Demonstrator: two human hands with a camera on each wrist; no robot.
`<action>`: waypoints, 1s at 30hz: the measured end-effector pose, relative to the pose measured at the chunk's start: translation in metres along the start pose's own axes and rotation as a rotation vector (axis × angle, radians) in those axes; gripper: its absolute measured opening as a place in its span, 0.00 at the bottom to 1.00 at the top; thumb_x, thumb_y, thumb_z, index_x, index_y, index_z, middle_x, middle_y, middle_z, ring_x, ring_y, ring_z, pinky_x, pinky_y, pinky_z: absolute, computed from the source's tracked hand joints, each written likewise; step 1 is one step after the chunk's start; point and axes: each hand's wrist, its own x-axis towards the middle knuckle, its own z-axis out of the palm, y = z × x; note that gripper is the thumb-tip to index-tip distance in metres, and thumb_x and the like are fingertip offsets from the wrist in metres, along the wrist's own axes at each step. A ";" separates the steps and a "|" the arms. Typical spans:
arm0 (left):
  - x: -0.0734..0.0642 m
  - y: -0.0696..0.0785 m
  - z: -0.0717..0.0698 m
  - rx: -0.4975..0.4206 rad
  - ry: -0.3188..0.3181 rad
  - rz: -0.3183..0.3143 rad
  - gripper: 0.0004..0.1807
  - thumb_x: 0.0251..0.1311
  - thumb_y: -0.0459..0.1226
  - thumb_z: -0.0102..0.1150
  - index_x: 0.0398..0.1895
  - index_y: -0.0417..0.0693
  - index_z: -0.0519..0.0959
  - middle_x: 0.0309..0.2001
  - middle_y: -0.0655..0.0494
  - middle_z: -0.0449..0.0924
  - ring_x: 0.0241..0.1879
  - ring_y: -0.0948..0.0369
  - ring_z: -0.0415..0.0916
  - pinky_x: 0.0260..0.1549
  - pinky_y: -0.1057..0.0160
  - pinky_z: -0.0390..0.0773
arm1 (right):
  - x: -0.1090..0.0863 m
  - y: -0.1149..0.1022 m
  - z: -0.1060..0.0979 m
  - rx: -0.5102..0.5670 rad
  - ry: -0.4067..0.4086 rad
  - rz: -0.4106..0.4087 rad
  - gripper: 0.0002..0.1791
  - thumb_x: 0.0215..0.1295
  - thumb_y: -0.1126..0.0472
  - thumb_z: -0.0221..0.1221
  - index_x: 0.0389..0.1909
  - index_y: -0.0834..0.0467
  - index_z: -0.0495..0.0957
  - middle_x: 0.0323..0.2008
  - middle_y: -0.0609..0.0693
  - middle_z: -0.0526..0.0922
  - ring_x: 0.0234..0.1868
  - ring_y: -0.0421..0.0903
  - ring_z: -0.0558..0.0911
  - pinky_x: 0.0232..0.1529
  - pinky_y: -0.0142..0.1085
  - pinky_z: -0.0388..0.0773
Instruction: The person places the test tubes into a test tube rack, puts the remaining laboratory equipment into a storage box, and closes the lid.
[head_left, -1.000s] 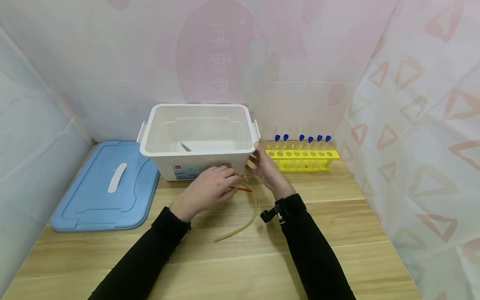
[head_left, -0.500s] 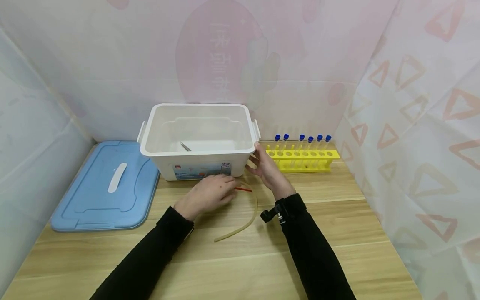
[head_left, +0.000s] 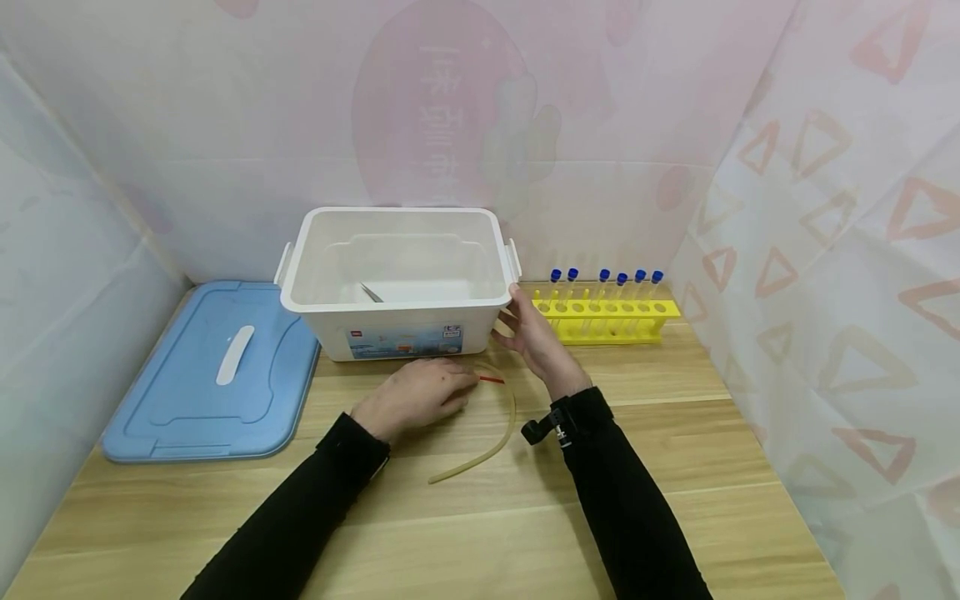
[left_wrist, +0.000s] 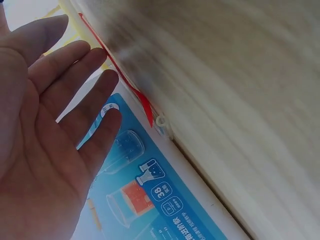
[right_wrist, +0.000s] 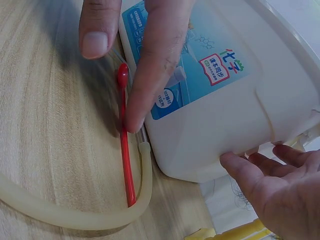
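Observation:
A slender red spoon [right_wrist: 125, 145] lies on the table along the front of a white plastic bin [head_left: 397, 321]. Beside it is a cream rubber tube [head_left: 502, 437], curving toward me, with a clear glass tube [right_wrist: 142, 132] fitted in its end. My left hand [head_left: 416, 396] is over the spoon's near end, its fingers [left_wrist: 102, 95] extended and holding nothing; whether they touch the spoon cannot be told. My right hand [head_left: 540, 342] rests against the bin's right front corner, fingertips [right_wrist: 232, 160] touching its side.
Inside the bin lies a metal tool, perhaps tweezers [head_left: 371, 293]. A blue lid [head_left: 187, 375] with a white handle is on the left. To the right, a yellow rack [head_left: 607, 321] holds several blue-capped test tubes [head_left: 603, 279]. Printed cloth walls surround the table.
My left hand has come down and back from the bin's front, uncovering more of its blue label. The right hand, bin and tube stay where they were.

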 end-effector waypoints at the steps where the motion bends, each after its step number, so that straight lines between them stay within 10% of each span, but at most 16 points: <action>1: 0.000 0.000 0.000 0.000 0.001 0.004 0.21 0.87 0.42 0.68 0.74 0.44 0.88 0.73 0.47 0.91 0.75 0.48 0.88 0.79 0.44 0.86 | 0.000 0.000 0.000 0.001 -0.001 -0.001 0.40 0.97 0.32 0.38 0.98 0.43 0.57 0.98 0.54 0.52 0.98 0.66 0.54 0.92 0.71 0.65; 18: -0.007 0.003 -0.016 -0.047 -0.022 -0.036 0.07 0.81 0.31 0.72 0.49 0.50 0.97 0.49 0.57 0.98 0.51 0.58 0.94 0.57 0.53 0.95 | 0.000 0.000 0.001 0.001 0.007 0.001 0.39 0.96 0.31 0.38 0.97 0.42 0.58 0.98 0.54 0.52 0.98 0.66 0.54 0.92 0.71 0.65; 30: -0.011 0.001 -0.017 -0.078 -0.041 -0.070 0.10 0.73 0.27 0.78 0.35 0.50 0.92 0.34 0.61 0.89 0.33 0.65 0.75 0.36 0.65 0.81 | 0.000 0.000 0.000 0.001 0.005 -0.001 0.39 0.97 0.32 0.38 0.98 0.43 0.57 0.98 0.55 0.52 0.98 0.67 0.53 0.92 0.72 0.64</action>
